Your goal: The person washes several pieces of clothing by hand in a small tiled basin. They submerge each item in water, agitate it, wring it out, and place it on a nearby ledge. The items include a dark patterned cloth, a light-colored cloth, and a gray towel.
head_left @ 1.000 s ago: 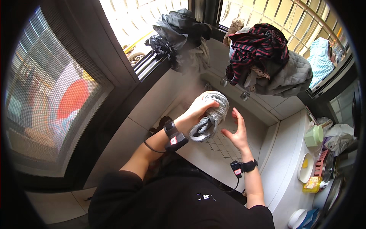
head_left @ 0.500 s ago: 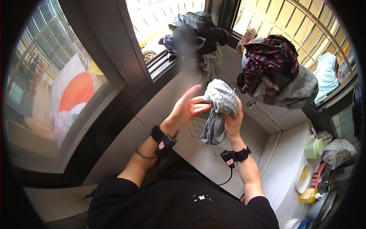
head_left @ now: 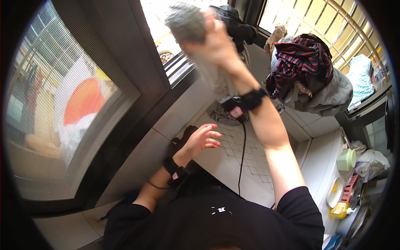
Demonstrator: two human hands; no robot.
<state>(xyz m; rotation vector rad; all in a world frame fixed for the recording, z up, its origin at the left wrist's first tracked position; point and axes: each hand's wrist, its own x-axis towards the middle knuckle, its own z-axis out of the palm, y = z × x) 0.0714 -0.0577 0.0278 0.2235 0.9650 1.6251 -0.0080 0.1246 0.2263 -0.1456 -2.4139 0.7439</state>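
Note:
My right hand point(head_left: 216, 46) is raised across to the open window and grips a bunched grey cloth garment point(head_left: 185, 21); both are smeared by motion. Beside it, partly hidden by the hand, black clothes point(head_left: 235, 25) lie heaped on the window sill. Lower down, my left hand point(head_left: 203, 139) hangs over the floor with nothing in it, fingers loosely spread. Another grey cloth point(head_left: 227, 116) lies low behind my right wrist, partly covered by it. On the right, a dark shirt with red stripes point(head_left: 306, 58) tops a pile with a grey quilted garment point(head_left: 329, 98).
A mesh screen door point(head_left: 62, 125) in a dark frame stands at my left. Metal bars point(head_left: 321, 21) cross the windows. Along the right counter point(head_left: 314, 175) are a pale green container point(head_left: 346, 160), a white bowl point(head_left: 334, 192), a red basket point(head_left: 350, 188) and a yellow bottle point(head_left: 338, 210).
My right hand has carried the grey garment up and left to the window, away from my left hand. The left hand has dropped lower and no longer reaches toward the garment.

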